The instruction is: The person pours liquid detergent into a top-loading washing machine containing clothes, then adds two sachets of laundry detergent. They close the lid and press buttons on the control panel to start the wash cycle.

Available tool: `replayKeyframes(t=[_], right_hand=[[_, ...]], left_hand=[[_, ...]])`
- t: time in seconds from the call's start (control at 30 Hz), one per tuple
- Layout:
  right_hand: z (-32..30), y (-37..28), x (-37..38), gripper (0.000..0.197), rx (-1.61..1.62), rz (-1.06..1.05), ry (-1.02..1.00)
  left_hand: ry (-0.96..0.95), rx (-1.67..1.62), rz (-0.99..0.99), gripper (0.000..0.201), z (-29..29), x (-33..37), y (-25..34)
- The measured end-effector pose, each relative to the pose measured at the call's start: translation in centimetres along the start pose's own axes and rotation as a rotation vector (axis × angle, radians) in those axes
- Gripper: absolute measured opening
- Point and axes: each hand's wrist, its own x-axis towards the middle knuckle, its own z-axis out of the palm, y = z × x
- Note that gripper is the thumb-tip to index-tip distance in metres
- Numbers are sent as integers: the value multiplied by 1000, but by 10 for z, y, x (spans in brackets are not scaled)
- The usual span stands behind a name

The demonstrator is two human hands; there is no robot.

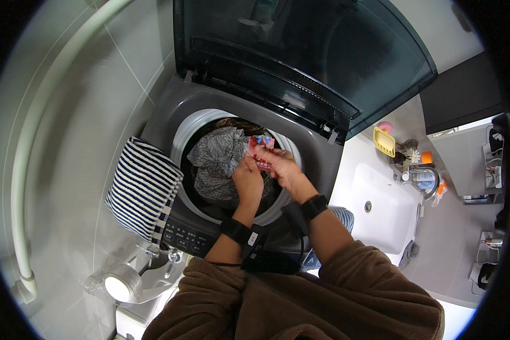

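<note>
Above the drum of a top-loading washing machine (161, 116), both my hands grip a small red and pink packet (264, 141) with a blue patch near its top. My left hand (248, 180) pinches its lower left side. The fingers of my right hand (284, 169) close over its right side and partly cover it. Whether the packet is torn cannot be seen. Crumpled grey patterned fabric (214, 175) lies in the drum below, with dark brown cloth (241, 124) behind it.
The dark glass lid (300, 51) stands raised at the back. A striped cloth (144, 190) hangs over the machine's left side. On the right is a white sink (365, 181) with a faucet (408, 174) and a yellow soap dish (384, 141). A white pipe (28, 153) runs along the left wall.
</note>
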Motion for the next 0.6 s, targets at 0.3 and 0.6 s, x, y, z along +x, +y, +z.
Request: replayKeyframes(t=[0.3, 0.6], right_hand=[[6, 9, 21, 30, 118, 37, -47], [0, 3, 36, 27, 244, 86, -104]], left_hand=[[-21, 32, 152, 38, 1, -5, 7], [-63, 117, 240, 38, -2, -5, 5]])
